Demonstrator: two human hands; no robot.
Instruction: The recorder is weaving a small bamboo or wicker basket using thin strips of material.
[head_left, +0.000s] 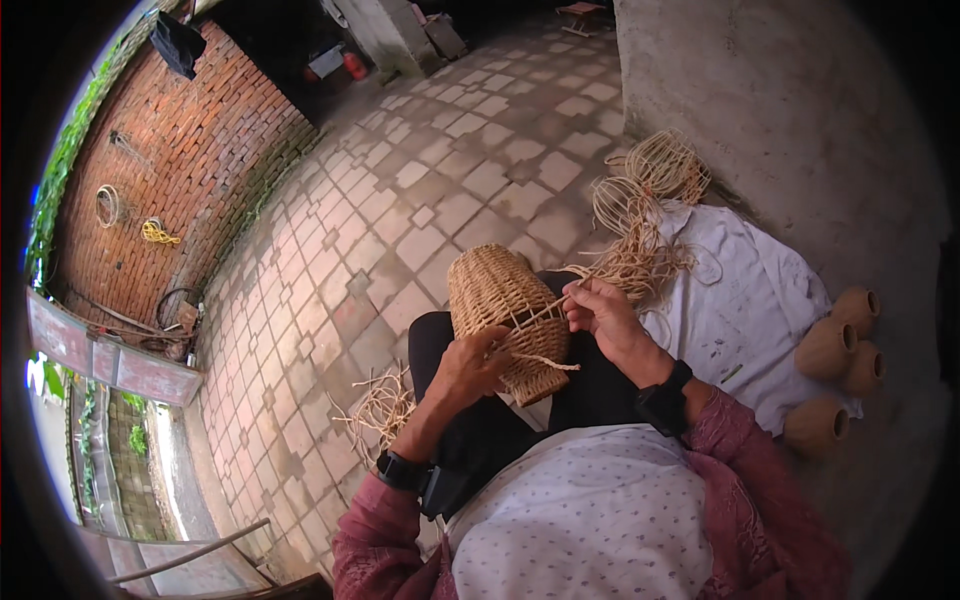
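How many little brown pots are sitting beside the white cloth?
4, in a cluster at the right edge of the white cloth: top pot, second pot, third pot, lowest pot. More may be hidden.

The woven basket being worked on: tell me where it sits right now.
In the head view the woven basket sits mid-frame on the person's lap, between the left hand and the right hand, above the tiled floor.

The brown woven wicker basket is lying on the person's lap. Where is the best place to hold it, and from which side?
Probably the rounded middle of the brown woven wicker basket, from the person's left. It lies tilted on the lap with its bulging side open there, where the left hand already rests. The near end carries loose cane strips, and the right hand is pulling one, so that side seems best left free.
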